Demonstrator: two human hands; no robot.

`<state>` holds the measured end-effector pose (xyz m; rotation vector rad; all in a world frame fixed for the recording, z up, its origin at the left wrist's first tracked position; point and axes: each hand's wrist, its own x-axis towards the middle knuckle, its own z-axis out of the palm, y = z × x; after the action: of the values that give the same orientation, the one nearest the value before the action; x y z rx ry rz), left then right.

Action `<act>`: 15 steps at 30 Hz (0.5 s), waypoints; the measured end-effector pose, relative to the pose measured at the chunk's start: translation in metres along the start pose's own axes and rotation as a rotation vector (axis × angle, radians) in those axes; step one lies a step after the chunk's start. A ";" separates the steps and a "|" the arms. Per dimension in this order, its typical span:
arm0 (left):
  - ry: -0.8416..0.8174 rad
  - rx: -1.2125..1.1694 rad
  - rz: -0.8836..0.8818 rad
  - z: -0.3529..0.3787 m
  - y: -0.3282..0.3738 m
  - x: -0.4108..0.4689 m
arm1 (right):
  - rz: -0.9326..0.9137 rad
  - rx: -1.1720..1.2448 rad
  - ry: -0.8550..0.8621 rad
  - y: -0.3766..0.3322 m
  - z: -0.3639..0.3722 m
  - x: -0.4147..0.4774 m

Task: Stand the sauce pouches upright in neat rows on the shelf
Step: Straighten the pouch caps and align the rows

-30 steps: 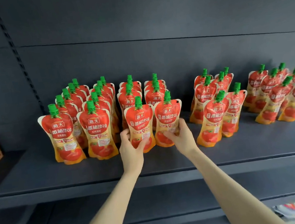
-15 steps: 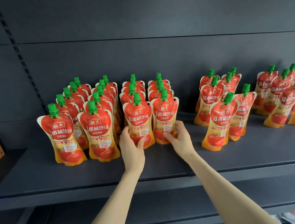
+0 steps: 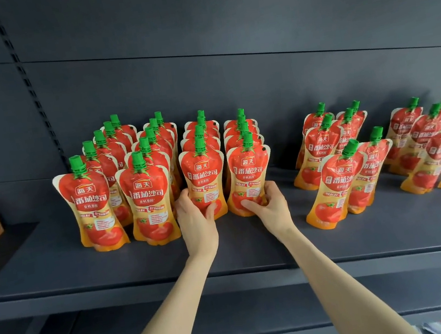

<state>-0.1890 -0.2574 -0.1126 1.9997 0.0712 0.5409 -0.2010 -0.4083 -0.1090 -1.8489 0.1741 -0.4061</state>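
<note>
Left hand [image 3: 197, 221] and right hand [image 3: 272, 207] each grip a soft-looking tomato sauce pouch [image 3: 204, 177] low, probably the steadiest place.

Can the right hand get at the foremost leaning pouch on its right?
Probably yes, once the right hand lets go of the front pouch. Only bare shelf lies between it and the leaning pouch.

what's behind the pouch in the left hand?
Behind the held pouch: a file of more pouches standing upright. Only green caps and red shoulders show; lower bodies and exact count are covered.
</note>
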 end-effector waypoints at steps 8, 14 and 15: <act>0.008 0.017 -0.002 0.003 -0.003 0.003 | -0.020 -0.023 -0.001 0.002 0.001 0.000; 0.004 0.033 -0.010 0.004 -0.004 0.004 | -0.021 -0.033 -0.022 0.003 0.001 0.000; 0.002 0.035 -0.011 0.004 -0.004 0.003 | -0.019 -0.032 -0.025 0.003 0.001 0.000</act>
<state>-0.1836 -0.2575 -0.1166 2.0314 0.0937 0.5378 -0.2000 -0.4080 -0.1118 -1.8877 0.1468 -0.3950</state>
